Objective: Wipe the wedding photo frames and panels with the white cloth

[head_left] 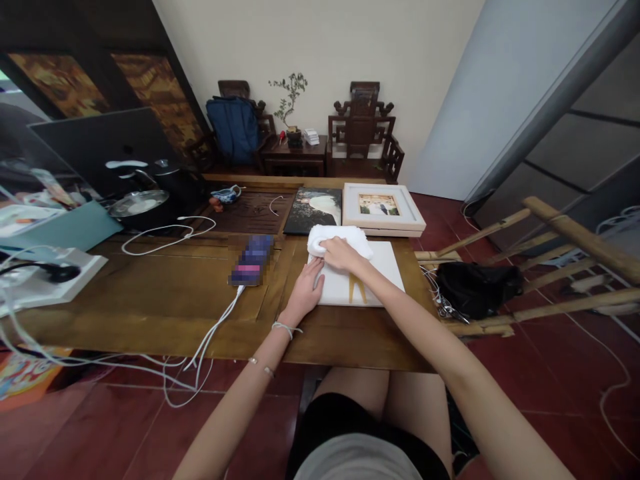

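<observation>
A flat white panel (387, 273) with a yellowish-tan figure on its lower part lies on the wooden table in front of me. Bunched over its far left part is a white cloth (350, 237), which looks like a towel. My right hand (343, 255) is closed on this cloth, its fingers curled in and pressing down. At the panel's left edge rests my left hand (306, 288), fingers stretched out, the fingertips close to the cloth. My right forearm crosses above the panel and covers part of it.
Beyond the cloth lie a dark photo panel (315, 210) and a light-framed picture (383, 207). A phone (253, 260) with a white cable is to the left. Farther left stand a pot (140, 205), a teal box (70, 233) and a power strip (65, 283). A bamboo rack (575, 230) stands at right.
</observation>
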A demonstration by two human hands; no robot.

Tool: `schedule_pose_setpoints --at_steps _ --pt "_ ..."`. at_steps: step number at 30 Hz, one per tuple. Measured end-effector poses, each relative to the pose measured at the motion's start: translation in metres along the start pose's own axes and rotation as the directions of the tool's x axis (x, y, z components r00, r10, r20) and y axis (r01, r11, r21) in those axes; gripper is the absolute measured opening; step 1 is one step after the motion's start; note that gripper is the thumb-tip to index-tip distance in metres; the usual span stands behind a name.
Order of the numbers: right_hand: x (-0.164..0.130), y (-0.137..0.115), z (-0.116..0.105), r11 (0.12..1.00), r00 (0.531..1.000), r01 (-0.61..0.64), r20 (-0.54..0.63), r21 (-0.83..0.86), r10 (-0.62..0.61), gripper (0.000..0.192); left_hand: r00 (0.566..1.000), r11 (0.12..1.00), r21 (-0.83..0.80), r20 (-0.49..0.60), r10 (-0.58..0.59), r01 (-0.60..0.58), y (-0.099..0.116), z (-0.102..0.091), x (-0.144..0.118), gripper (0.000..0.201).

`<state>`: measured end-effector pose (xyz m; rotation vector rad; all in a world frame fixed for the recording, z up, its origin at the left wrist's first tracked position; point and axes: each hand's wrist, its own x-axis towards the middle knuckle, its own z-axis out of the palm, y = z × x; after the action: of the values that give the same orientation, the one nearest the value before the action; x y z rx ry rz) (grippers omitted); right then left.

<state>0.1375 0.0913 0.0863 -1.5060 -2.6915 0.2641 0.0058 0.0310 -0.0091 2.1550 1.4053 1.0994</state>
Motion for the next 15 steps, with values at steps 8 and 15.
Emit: schedule_pose_setpoints --at_steps 8,15 --pt "-0.048 0.076 -0.019 0.989 0.990 -0.139 -0.025 -0.046 0.138 0.034 1.000 1.000 0.009 -0.009 0.007 -0.007 -0.001 0.002 -0.001 0.037" --pt "-0.137 0.077 0.001 0.992 0.995 -0.103 -0.005 -0.070 0.103 0.034 1.000 1.000 -0.006 -0.017 0.003 -0.003 -0.002 0.002 -0.002 0.037"
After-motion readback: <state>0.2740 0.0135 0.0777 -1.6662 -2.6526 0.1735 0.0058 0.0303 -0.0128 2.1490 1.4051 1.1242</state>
